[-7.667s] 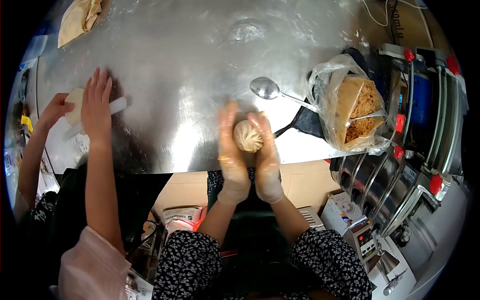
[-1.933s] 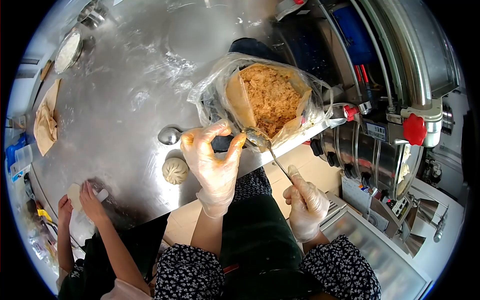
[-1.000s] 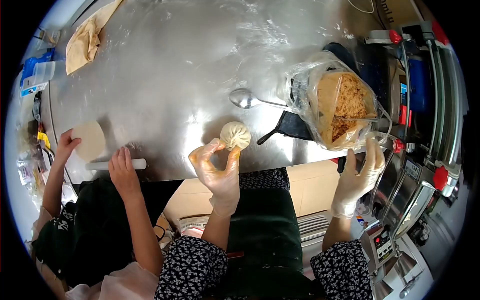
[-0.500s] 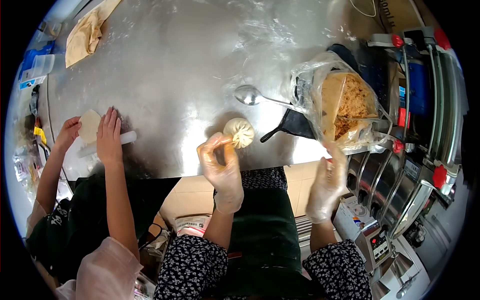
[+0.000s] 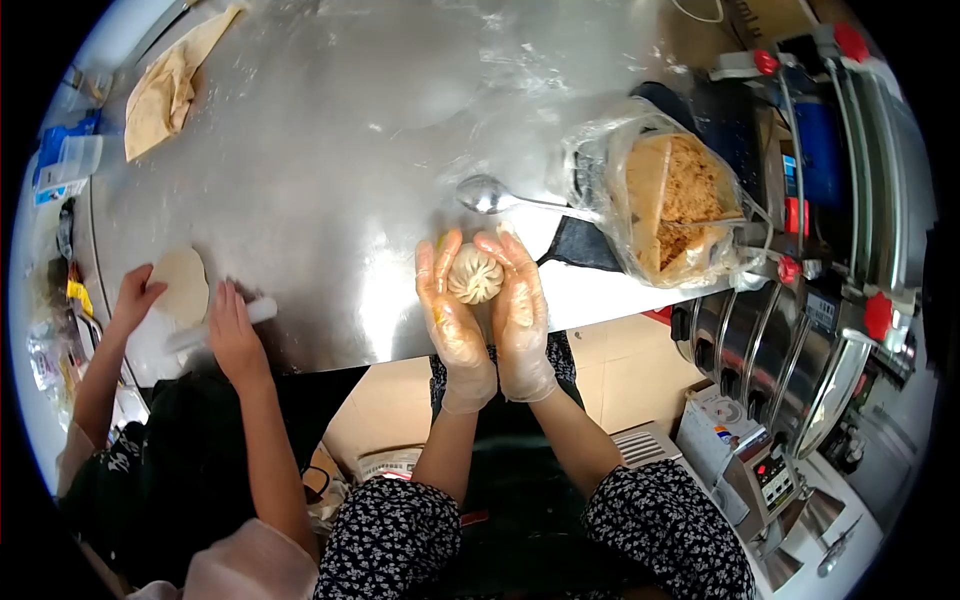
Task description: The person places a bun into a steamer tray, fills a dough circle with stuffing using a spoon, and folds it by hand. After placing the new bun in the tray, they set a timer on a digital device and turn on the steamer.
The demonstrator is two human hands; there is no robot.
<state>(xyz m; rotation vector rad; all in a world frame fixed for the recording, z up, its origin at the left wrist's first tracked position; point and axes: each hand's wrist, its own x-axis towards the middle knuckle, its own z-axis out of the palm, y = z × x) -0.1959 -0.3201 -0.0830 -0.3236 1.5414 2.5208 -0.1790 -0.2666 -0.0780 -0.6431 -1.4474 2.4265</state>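
A pleated bun sits near the front edge of the steel table, its gathered folds facing up. My left hand, in a clear plastic glove with orange-brown smears, curves around its left side. From the other side my right hand, gloved the same way, cups the bun with its fingers bent around it. Both palms face inward and the wrists are close together. Whether the bun's underside rests on the metal is hidden. Just beyond my fingers lies a metal spoon, its handle reaching toward a plastic bag of brown crumbly filling.
At left, a co-worker's hands work a rolling pin and a flat round dough wrapper. A tan cloth lies at the far left. A dark flat tool sits beside the bag; metal machinery stands at right.
My right hand has come left from beside the bag to the bun. My left hand has shifted from touching the bun's edge to cupping it. The co-worker's wrapper has moved slightly.
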